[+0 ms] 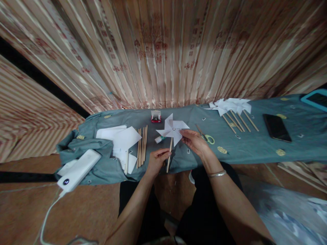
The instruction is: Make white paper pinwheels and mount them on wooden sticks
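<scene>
Two hands were engaged on one white paper pinwheel, held just above the near edge of a grey-green cloth. The left hand was closed around the lower part of the pinwheel's wooden handle, thumb on top, with the handle's end projecting below the fist. The right hand sat to the right of the paper head, level with it, its fingertips drawn together on the lower right blade. The head thus lay above the left hand and immediately left of the right hand. A metal bangle was on the right wrist.

On the cloth, a row of loose sticks lay left of the left hand, with white paper sheets further left. Green-handled scissors lay just beyond the right hand. A small red box stood behind the pinwheel. A small white and green item lay beside the head; possibly glue, though too small to confirm. Finished pinwheels lay far right, a dark phone beyond them. A white power bank rested at the cloth's left end.
</scene>
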Motion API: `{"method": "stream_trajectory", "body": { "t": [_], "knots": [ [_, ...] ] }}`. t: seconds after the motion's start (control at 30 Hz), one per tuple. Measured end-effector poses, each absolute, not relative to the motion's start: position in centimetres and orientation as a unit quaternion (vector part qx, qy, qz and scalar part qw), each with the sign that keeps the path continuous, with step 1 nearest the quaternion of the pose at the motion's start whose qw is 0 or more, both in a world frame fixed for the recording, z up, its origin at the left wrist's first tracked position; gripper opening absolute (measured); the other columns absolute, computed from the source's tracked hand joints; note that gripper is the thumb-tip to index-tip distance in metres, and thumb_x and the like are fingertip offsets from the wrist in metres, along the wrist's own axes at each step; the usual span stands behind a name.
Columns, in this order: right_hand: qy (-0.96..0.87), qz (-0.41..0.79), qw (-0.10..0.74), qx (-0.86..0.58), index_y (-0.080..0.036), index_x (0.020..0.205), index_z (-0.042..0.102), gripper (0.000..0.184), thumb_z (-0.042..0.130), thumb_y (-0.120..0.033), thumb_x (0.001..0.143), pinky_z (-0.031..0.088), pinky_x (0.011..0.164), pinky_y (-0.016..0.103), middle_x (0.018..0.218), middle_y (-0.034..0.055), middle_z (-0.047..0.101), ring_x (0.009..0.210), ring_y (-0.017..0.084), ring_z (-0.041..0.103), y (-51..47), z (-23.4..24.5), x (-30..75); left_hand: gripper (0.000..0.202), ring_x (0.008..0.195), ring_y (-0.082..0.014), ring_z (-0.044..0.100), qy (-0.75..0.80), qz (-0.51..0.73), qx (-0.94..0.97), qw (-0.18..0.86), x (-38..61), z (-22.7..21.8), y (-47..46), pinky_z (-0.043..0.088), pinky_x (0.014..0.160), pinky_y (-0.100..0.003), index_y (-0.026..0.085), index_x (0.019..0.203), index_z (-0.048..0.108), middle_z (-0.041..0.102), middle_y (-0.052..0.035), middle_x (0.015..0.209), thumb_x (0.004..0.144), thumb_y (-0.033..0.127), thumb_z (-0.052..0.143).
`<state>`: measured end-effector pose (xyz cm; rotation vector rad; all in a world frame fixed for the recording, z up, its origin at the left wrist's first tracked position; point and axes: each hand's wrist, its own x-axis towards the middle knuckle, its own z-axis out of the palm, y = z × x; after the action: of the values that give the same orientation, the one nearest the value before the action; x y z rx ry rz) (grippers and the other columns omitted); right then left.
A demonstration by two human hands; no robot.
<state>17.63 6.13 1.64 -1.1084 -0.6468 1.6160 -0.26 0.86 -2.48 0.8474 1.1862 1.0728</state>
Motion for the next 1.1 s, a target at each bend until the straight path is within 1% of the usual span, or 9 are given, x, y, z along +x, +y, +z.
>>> {"method": "stream_trajectory", "body": {
  "t": [0.2, 0.33, 0.47, 0.57, 0.67, 0.77, 0.83, 0.9, 1.1],
  "knots": [
    [-0.265, 0.676, 0.507, -0.464, -0.016, 0.068, 0.073, 0.031, 0.090, -0.031, 0.047, 0.045, 0.046, 0.016, 0.057, -0.0027, 0.066, 0.049, 0.005, 0.055, 6.0, 1.6, 17.4, 0.033, 0.059, -0.0113, 0.055, 0.520, 0.467, 0.373, 0.610, -0.2, -2.4, 0.8, 0.042, 0.059, -0.024, 0.017, 0.077, 0.078, 0.071, -0.0032, 0.066, 0.051, 0.036, 0.084],
    [-0.273, 0.693, 0.475, -0.468, -0.017, 0.069, 0.073, 0.028, 0.089, -0.030, 0.051, 0.046, 0.046, 0.015, 0.060, -0.0018, 0.068, 0.051, 0.006, 0.057, 5.5, 1.6, 16.6, 0.033, 0.057, -0.0108, 0.053, 0.525, 0.471, 0.371, 0.605, -0.1, -2.3, 0.8, 0.042, 0.058, -0.023, 0.017, 0.076, 0.078, 0.069, -0.0026, 0.064, 0.051, 0.036, 0.084],
    [-0.314, 0.703, 0.416, -0.484, -0.016, 0.070, 0.074, 0.028, 0.086, -0.038, 0.056, 0.045, 0.048, 0.016, 0.066, 0.0021, 0.072, 0.051, 0.005, 0.057, 4.8, 1.7, 16.5, 0.033, 0.057, -0.0106, 0.053, 0.526, 0.479, 0.370, 0.597, -0.2, -2.2, 0.8, 0.042, 0.059, -0.023, 0.017, 0.077, 0.078, 0.069, -0.0023, 0.064, 0.051, 0.036, 0.084],
    [-0.344, 0.683, 0.402, -0.504, -0.014, 0.065, 0.073, 0.036, 0.084, -0.046, 0.056, 0.037, 0.043, 0.016, 0.059, 0.0033, 0.069, 0.046, 0.005, 0.051, 4.6, 1.9, 17.8, 0.034, 0.057, -0.0111, 0.054, 0.530, 0.480, 0.364, 0.596, -0.2, -2.2, 0.8, 0.043, 0.059, -0.024, 0.017, 0.077, 0.078, 0.070, -0.0027, 0.064, 0.050, 0.037, 0.084],
    [-0.370, 0.604, 0.457, -0.538, -0.015, 0.056, 0.070, 0.042, 0.080, -0.055, 0.057, 0.029, 0.040, 0.019, 0.050, 0.0011, 0.063, 0.041, 0.004, 0.042, 5.0, 2.2, 19.5, 0.034, 0.058, -0.0118, 0.054, 0.536, 0.470, 0.366, 0.598, -0.2, -2.1, 0.8, 0.043, 0.059, -0.024, 0.017, 0.077, 0.078, 0.070, -0.0031, 0.064, 0.050, 0.037, 0.084],
    [-0.352, 0.510, 0.572, -0.538, -0.019, 0.062, 0.073, 0.036, 0.082, -0.054, 0.054, 0.038, 0.049, 0.021, 0.062, 0.0009, 0.069, 0.052, 0.007, 0.050, 5.8, 2.5, 20.2, 0.031, 0.062, -0.0127, 0.057, 0.527, 0.462, 0.375, 0.607, -0.3, -2.0, 0.8, 0.045, 0.063, -0.025, 0.017, 0.076, 0.078, 0.072, -0.0036, 0.069, 0.051, 0.036, 0.083],
    [-0.350, 0.491, 0.608, -0.516, -0.023, 0.072, 0.075, 0.034, 0.083, -0.050, 0.054, 0.044, 0.059, 0.023, 0.073, 0.0005, 0.072, 0.064, 0.011, 0.057, 6.3, 2.6, 20.0, 0.029, 0.062, -0.0124, 0.057, 0.520, 0.456, 0.384, 0.611, -0.3, -2.1, 0.8, 0.044, 0.062, -0.025, 0.018, 0.075, 0.078, 0.071, -0.0032, 0.069, 0.052, 0.035, 0.083],
    [-0.365, 0.507, 0.600, -0.500, -0.024, 0.076, 0.076, 0.032, 0.083, -0.046, 0.055, 0.045, 0.064, 0.026, 0.074, -0.0002, 0.073, 0.067, 0.013, 0.059, 6.8, 2.6, 19.6, 0.030, 0.059, -0.0121, 0.055, 0.519, 0.448, 0.392, 0.613, -0.4, -2.2, 0.8, 0.042, 0.058, -0.024, 0.017, 0.076, 0.078, 0.069, -0.0027, 0.066, 0.053, 0.035, 0.082],
    [-0.361, 0.525, 0.579, -0.508, -0.023, 0.065, 0.074, 0.026, 0.085, -0.040, 0.049, 0.043, 0.059, 0.026, 0.061, -0.0024, 0.069, 0.057, 0.012, 0.055, 7.1, 2.3, 19.1, 0.031, 0.057, -0.0121, 0.052, 0.519, 0.443, 0.403, 0.610, -0.4, -2.4, 0.8, 0.037, 0.051, -0.022, 0.017, 0.076, 0.078, 0.066, -0.0023, 0.063, 0.053, 0.037, 0.082]
  ]
}}
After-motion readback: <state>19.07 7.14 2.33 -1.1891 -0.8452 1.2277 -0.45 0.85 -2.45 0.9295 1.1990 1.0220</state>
